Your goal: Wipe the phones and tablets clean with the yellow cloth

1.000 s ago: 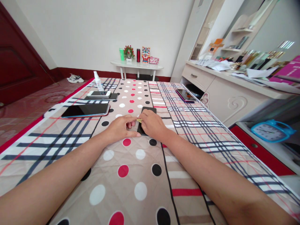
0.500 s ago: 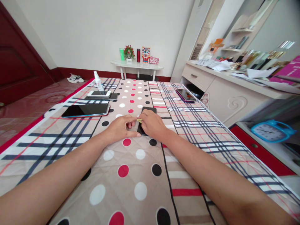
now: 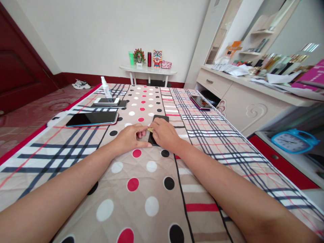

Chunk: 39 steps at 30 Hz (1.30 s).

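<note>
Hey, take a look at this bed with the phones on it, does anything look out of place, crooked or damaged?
Nothing looks damaged or spilled. The left hand and right hand rest on a black phone on the patterned cover. Only oddity: a small white phone lies stacked on a dark device by the spray bottle.

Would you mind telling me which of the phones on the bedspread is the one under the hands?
It is the small black phone on the dotted middle strip, under the right hand. The long dark one, the stacked pair and the purple-edged one lie untouched.
</note>
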Each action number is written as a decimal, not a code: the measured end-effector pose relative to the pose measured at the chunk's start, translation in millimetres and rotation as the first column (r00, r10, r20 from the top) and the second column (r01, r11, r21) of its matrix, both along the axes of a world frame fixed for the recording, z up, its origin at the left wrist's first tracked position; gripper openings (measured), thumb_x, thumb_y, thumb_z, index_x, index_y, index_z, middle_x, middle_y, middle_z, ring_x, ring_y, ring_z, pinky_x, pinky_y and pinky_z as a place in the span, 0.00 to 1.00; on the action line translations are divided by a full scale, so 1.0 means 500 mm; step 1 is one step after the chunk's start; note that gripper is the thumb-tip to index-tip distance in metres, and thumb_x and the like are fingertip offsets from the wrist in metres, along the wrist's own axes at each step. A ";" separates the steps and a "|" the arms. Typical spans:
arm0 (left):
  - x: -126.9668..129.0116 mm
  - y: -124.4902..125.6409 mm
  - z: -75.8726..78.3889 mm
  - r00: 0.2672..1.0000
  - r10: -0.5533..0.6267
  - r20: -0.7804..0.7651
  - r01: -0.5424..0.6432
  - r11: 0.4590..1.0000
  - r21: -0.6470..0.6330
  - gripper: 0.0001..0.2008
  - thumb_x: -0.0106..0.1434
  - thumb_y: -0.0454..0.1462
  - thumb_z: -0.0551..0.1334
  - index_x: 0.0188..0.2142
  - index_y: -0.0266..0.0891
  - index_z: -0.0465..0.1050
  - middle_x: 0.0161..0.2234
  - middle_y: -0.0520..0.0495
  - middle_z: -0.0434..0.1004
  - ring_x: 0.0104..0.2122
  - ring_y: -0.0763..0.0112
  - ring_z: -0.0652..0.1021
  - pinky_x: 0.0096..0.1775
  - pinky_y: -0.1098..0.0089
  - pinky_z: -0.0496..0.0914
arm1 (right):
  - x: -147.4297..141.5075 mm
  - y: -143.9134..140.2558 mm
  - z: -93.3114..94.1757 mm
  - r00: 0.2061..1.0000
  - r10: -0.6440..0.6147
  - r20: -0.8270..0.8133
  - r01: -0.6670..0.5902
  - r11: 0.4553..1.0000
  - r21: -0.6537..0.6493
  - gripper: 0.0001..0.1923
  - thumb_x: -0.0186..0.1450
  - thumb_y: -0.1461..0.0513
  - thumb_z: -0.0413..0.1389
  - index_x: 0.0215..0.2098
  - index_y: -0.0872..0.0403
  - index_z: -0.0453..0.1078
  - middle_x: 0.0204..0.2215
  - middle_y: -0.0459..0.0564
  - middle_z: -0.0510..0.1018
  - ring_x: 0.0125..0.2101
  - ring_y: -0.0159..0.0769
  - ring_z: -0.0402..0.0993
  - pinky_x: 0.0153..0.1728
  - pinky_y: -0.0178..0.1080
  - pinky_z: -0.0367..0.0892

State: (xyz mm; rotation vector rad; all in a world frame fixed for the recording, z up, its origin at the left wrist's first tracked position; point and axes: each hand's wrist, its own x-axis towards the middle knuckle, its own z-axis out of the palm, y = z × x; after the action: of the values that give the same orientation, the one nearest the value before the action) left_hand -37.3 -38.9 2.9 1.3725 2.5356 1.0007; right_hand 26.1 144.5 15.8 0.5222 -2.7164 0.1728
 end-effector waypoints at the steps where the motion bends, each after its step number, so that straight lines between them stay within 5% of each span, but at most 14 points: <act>1: 0.000 0.000 0.000 1.000 -0.002 -0.001 0.002 1.000 0.001 0.21 0.51 0.51 0.69 0.36 0.39 0.72 0.31 0.52 0.68 0.28 0.71 0.69 0.32 0.70 0.64 | 0.000 0.000 0.000 1.000 -0.001 -0.001 0.001 1.000 0.000 0.09 0.63 0.69 0.49 0.38 0.58 0.70 0.38 0.55 0.71 0.40 0.41 0.63 0.39 0.40 0.59; 39: 0.000 0.000 0.001 1.000 -0.012 0.000 0.012 1.000 0.009 0.22 0.50 0.51 0.68 0.37 0.39 0.72 0.31 0.52 0.68 0.28 0.72 0.69 0.32 0.70 0.64 | 0.000 0.000 -0.002 1.000 0.005 -0.006 -0.005 1.000 -0.003 0.09 0.63 0.69 0.49 0.38 0.58 0.70 0.37 0.54 0.70 0.39 0.41 0.63 0.40 0.40 0.59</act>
State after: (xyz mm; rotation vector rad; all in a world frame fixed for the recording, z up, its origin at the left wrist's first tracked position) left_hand -37.3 -38.8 3.6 1.3884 2.5225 1.0113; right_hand 25.9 144.5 14.7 0.5279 -2.7093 0.1758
